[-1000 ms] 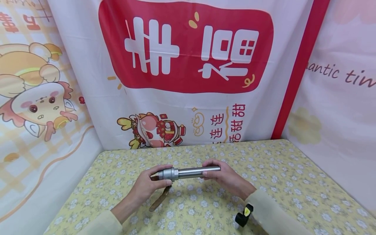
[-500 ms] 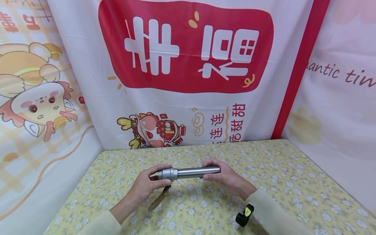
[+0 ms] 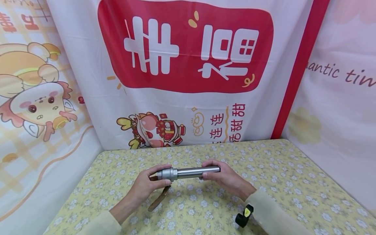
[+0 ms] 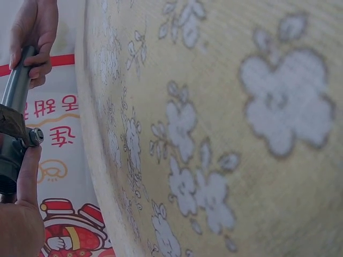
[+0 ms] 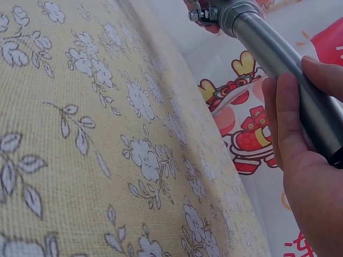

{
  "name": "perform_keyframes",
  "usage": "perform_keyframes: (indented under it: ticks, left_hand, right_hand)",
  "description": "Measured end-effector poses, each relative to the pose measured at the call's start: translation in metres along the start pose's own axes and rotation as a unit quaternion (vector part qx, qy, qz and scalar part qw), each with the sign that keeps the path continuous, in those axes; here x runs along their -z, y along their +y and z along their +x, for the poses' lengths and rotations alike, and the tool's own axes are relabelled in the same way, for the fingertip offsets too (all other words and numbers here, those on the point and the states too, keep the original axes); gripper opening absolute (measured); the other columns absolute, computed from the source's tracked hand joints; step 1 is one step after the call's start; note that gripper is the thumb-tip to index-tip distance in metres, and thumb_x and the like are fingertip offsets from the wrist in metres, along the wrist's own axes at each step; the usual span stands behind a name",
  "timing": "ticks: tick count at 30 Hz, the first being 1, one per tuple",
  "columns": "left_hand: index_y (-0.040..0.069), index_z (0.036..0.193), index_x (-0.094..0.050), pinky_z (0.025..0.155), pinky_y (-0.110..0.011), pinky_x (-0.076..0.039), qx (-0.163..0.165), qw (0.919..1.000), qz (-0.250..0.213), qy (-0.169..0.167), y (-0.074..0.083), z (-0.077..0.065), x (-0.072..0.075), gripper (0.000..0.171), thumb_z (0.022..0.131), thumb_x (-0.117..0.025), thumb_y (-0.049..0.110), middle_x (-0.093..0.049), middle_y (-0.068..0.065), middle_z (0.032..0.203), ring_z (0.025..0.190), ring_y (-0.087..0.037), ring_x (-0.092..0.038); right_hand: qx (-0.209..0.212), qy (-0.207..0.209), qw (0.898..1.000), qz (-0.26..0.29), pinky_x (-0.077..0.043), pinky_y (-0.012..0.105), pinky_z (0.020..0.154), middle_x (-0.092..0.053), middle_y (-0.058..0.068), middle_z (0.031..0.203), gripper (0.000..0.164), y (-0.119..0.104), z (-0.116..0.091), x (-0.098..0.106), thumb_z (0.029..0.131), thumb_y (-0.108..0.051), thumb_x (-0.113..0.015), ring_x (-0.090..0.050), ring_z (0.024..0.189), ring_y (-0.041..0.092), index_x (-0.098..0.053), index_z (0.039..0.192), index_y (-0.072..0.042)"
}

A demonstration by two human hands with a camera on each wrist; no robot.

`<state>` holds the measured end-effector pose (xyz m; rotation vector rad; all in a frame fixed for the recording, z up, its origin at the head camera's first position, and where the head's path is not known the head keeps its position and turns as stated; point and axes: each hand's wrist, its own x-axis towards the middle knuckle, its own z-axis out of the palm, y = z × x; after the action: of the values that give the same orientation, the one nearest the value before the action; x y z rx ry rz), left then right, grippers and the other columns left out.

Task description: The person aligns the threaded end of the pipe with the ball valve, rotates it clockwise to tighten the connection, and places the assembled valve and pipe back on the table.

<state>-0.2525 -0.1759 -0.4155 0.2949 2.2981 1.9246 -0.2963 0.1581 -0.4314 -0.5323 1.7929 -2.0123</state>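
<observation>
A metal ball valve point(image 3: 168, 174) and a straight steel pipe point(image 3: 191, 172) are joined end to end, held nearly level over the table. My left hand point(image 3: 145, 181) grips the valve, thumb on the near side and fingers on the far side. From the valve's underside a brown lever handle point(image 3: 160, 198) slants down toward me. A nut point(image 4: 36, 136) fastens that lever, as the left wrist view shows. My right hand point(image 3: 226, 179) holds the pipe near its free end between thumb and fingers. Threads point(image 5: 246, 19) show on the pipe where it enters the valve.
A yellow floral cloth point(image 3: 188, 212) covers the table. Behind it hangs a white curtain point(image 3: 188, 114) with red print, and printed cloths stand at both sides. A black strap with a yellow mark point(image 3: 244, 216) is by the right sleeve.
The valve, with its lever, has shifted very slightly left. Both hands keep nearly the same place and the same holds on the valve and pipe.
</observation>
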Motion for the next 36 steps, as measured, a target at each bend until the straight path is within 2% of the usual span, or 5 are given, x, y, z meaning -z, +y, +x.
perform_keyframes:
  ticks: [5,11,17,23,36]
  left_hand:
    - [0.020,0.149,-0.070,0.093,-0.042,-0.064,0.000,1.0000,0.005,0.003,-0.0009,-0.0001,-0.0006,0.058,0.094,-0.089,0.023,-0.055,-0.022,0.155,0.114,-0.027,-0.071]
    - [0.020,0.148,-0.070,0.093,-0.045,-0.063,0.002,1.0000,0.006,0.004,-0.0012,0.0003,-0.0013,0.058,0.094,-0.089,0.023,-0.055,-0.022,0.154,0.113,-0.026,-0.071]
    - [0.020,0.148,-0.070,0.091,-0.042,-0.064,-0.002,1.0000,0.004,0.002,-0.0018,0.0007,-0.0019,0.058,0.094,-0.089,0.023,-0.055,-0.022,0.154,0.113,-0.027,-0.071]
    - [0.020,0.148,-0.070,0.090,-0.042,-0.064,-0.005,1.0000,0.006,0.000,-0.0022,0.0014,-0.0016,0.057,0.094,-0.089,0.023,-0.055,-0.021,0.155,0.112,-0.026,-0.071]
    - [0.020,0.149,-0.070,0.092,-0.044,-0.063,0.003,1.0000,0.007,0.004,-0.0006,-0.0002,-0.0016,0.058,0.094,-0.089,0.024,-0.055,-0.021,0.155,0.113,-0.026,-0.071]
  right_hand:
    - [0.002,0.001,1.000,0.006,-0.054,0.050,0.115,-0.064,0.014,0.134,0.035,0.0011,0.0013,-0.0004,0.103,-0.010,-0.076,-0.076,0.114,0.024,-0.063,0.135,-0.002]
    - [-0.001,0.006,1.000,0.011,-0.056,0.047,0.114,-0.060,0.016,0.135,0.038,0.0014,0.0021,-0.0012,0.103,-0.011,-0.076,-0.075,0.116,0.028,-0.061,0.136,0.003]
    - [-0.006,0.015,1.000,0.016,-0.055,0.046,0.114,-0.059,0.016,0.135,0.037,0.0011,0.0022,-0.0024,0.104,-0.013,-0.076,-0.074,0.116,0.025,-0.062,0.134,0.002]
    - [-0.009,0.025,1.000,-0.005,-0.060,0.040,0.106,-0.061,0.014,0.132,0.037,0.0007,0.0026,-0.0031,0.105,-0.018,-0.076,-0.074,0.111,0.023,-0.061,0.133,0.001]
    - [0.007,0.008,1.000,-0.006,-0.058,0.040,0.106,-0.062,0.010,0.131,0.044,0.0018,0.0004,0.0003,0.094,0.004,-0.080,-0.066,0.120,0.024,-0.056,0.131,-0.005]
